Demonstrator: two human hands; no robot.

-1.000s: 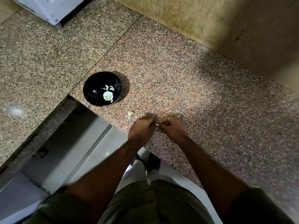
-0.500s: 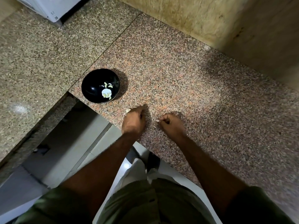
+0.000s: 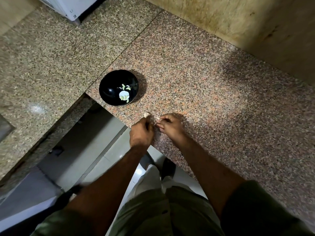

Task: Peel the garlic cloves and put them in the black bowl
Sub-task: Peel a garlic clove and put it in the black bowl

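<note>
Two hands [image 3: 141,133] [image 3: 170,125] pinch one small pale clove [image 3: 157,119]

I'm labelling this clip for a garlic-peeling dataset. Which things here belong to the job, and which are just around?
Part of the job:
black bowl
peeled cloves in the bowl
garlic clove pinched by the right hand
left hand
garlic piece on the counter

Just around:
granite counter
white appliance
</note>
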